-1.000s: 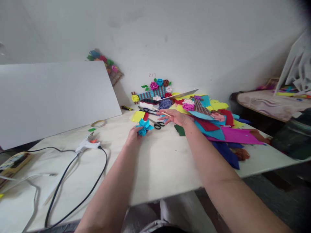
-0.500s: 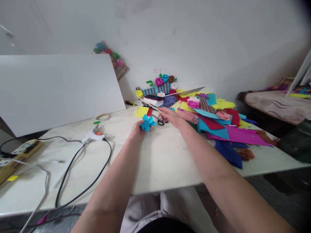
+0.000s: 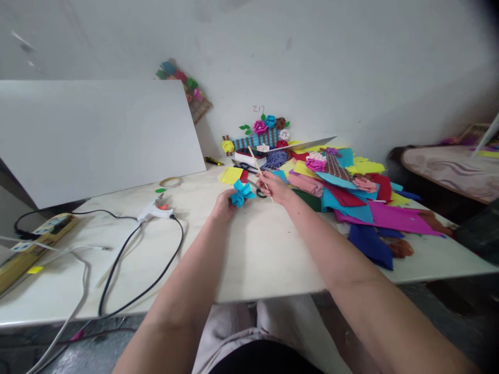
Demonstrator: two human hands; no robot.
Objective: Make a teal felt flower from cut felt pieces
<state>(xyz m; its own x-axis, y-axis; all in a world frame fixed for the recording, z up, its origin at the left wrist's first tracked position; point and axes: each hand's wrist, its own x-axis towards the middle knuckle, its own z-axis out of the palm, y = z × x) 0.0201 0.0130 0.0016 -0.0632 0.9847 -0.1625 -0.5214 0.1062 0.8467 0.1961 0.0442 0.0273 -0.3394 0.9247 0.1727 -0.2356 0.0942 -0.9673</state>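
My left hand (image 3: pixel 225 204) grips a bright blue paper flower (image 3: pixel 241 193) by its left side, a little above the white table. Just right of it, my right hand (image 3: pixel 274 188) is closed around a thin wooden stick (image 3: pixel 255 160), which slants up and to the left out of the fingers. The stick and the flower are apart. Black-handled scissors (image 3: pixel 261 192) lie behind, partly hidden by my right hand. Yellow paper (image 3: pixel 233 175) rests on the table behind the flower.
A white glue gun (image 3: pixel 156 210) with a looping black cord lies left of my arms. A power strip (image 3: pixel 39 241) is at the far left. Coloured paper (image 3: pixel 397 215) is heaped on the right. A tape roll (image 3: pixel 170 182) and a white board (image 3: pixel 97 140) are at the back left.
The stick has turned more upright in my right hand, its lower end now below the fingers. The whole view has shifted slightly. My left hand still has the flower.
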